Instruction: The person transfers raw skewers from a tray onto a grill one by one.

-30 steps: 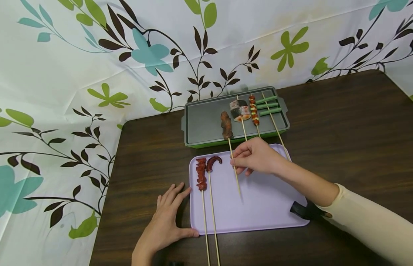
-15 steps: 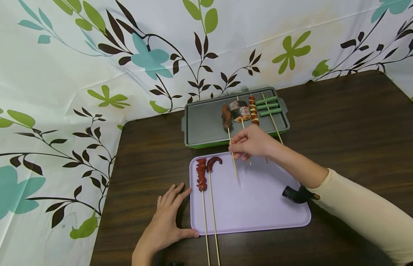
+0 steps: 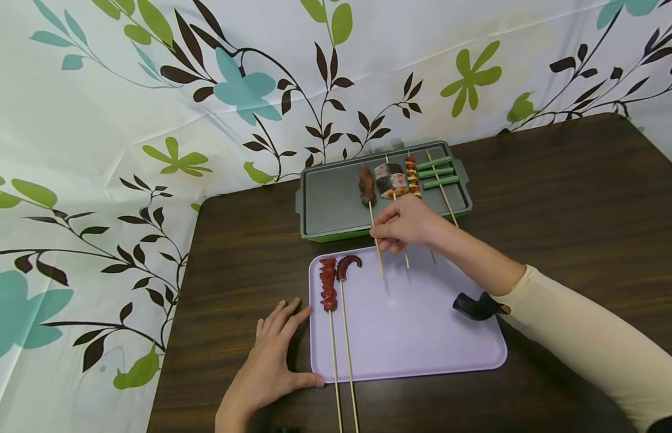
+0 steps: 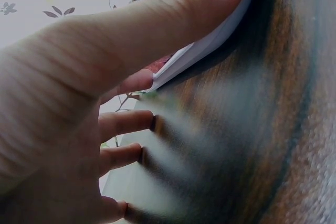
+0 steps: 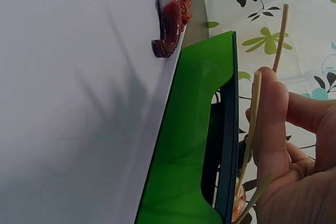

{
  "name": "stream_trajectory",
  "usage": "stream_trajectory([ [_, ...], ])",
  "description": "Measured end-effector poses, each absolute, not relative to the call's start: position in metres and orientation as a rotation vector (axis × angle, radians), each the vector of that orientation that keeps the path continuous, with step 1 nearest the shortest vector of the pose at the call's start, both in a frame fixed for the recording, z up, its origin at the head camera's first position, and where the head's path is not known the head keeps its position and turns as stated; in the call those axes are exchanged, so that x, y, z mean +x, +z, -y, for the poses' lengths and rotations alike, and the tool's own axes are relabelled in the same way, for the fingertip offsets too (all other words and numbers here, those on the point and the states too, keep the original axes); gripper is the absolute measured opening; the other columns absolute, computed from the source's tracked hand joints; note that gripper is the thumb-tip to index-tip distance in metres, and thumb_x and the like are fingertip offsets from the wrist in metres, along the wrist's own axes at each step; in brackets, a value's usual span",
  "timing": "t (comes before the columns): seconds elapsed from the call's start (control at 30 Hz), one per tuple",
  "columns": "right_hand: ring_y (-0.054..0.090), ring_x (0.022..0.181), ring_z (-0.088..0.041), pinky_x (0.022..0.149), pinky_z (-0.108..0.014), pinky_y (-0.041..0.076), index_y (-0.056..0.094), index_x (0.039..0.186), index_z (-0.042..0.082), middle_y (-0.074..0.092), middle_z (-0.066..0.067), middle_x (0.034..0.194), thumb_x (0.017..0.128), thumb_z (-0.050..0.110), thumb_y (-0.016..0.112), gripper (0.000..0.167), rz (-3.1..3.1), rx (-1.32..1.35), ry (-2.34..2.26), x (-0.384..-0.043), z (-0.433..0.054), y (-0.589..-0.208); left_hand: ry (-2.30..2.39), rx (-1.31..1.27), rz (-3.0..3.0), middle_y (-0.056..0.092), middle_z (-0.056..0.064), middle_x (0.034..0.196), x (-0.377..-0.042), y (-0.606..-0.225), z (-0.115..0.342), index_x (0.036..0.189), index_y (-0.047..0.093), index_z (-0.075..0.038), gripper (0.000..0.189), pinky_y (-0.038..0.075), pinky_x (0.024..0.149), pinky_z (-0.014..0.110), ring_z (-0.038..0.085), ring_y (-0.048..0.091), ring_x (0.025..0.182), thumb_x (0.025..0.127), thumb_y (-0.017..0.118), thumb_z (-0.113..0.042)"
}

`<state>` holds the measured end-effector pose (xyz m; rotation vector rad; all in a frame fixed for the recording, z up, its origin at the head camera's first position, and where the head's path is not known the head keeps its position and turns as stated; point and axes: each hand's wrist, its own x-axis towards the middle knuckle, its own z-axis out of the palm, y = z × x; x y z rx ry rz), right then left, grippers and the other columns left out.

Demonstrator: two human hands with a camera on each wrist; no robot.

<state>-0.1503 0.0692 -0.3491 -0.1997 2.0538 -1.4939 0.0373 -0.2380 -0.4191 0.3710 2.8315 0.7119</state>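
Note:
My right hand pinches the bare stick of a brown meat skewer between thumb and fingers. Its meat end lies over the grey plate of the toy grill, left of a fish-chunk skewer. In the right wrist view the stick's lower end pokes out past the fingertips. My left hand rests with spread fingers at the left edge of the lilac tray, its thumb at the tray's near corner. On that tray lie a red-chunk skewer and a tentacle skewer, sticks jutting over the front edge.
Right of the fish chunk, the grill holds a red-and-pale banded skewer and a green-stalk skewer. Their sticks reach over the tray. The dark wood table meets a leaf-patterned cloth behind the grill.
My right hand has moved away from me and slightly left, carrying the meat skewer further over the grill plate, beside the fish chunk. My left hand has stayed in place.

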Motion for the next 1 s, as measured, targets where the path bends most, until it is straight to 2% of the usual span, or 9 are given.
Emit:
stream_trajectory([
  [0.2, 0.070, 0.064, -0.016, 0.059, -0.031, 0.058, 0.068, 0.108, -0.009, 0.073, -0.014, 0.078, 0.092, 0.010, 0.069, 0.025, -2.106, -0.195, -1.471, -0.150, -0.070, -0.351, 0.712, 0.371, -2.840, 0.026, 0.000, 0.160, 0.040, -0.421, 0.236, 0.152, 0.037, -0.033, 0.114, 0.008, 0.107, 0.073, 0.029, 0.013, 0.148, 0.054, 0.084, -0.068],
  [0.47, 0.071, 0.066, -0.021, 0.059, -0.032, 0.058, 0.072, 0.097, -0.002, 0.072, -0.010, 0.073, 0.091, 0.013, 0.070, 0.016, -2.227, -0.210, -1.378, -0.146, -0.071, -0.351, 0.714, 0.375, -2.849, 0.025, 0.001, 0.160, 0.044, -0.424, 0.234, 0.152, 0.036, -0.032, 0.114, 0.008, 0.106, 0.073, 0.030, 0.013, 0.148, 0.055, 0.084, -0.068],
  [0.83, 0.072, 0.069, -0.026, 0.057, -0.032, 0.057, 0.074, 0.093, 0.002, 0.071, -0.005, 0.068, 0.091, 0.016, 0.069, 0.015, -2.358, -0.287, -1.246, -0.140, -0.073, -0.354, 0.738, 0.406, -2.875, 0.027, 0.004, 0.159, 0.050, -0.431, 0.231, 0.152, 0.037, -0.031, 0.115, 0.009, 0.104, 0.075, 0.034, 0.014, 0.147, 0.053, 0.084, -0.069],
  [1.0, 0.071, 0.069, -0.030, 0.058, -0.036, 0.057, 0.075, 0.093, 0.003, 0.070, -0.003, 0.066, 0.092, 0.018, 0.070, 0.016, -2.403, -0.317, -1.181, -0.137, -0.074, -0.354, 0.739, 0.409, -2.892, 0.028, 0.005, 0.159, 0.052, -0.433, 0.229, 0.151, 0.038, -0.030, 0.115, 0.010, 0.104, 0.075, 0.034, 0.016, 0.147, 0.053, 0.085, -0.067],
])
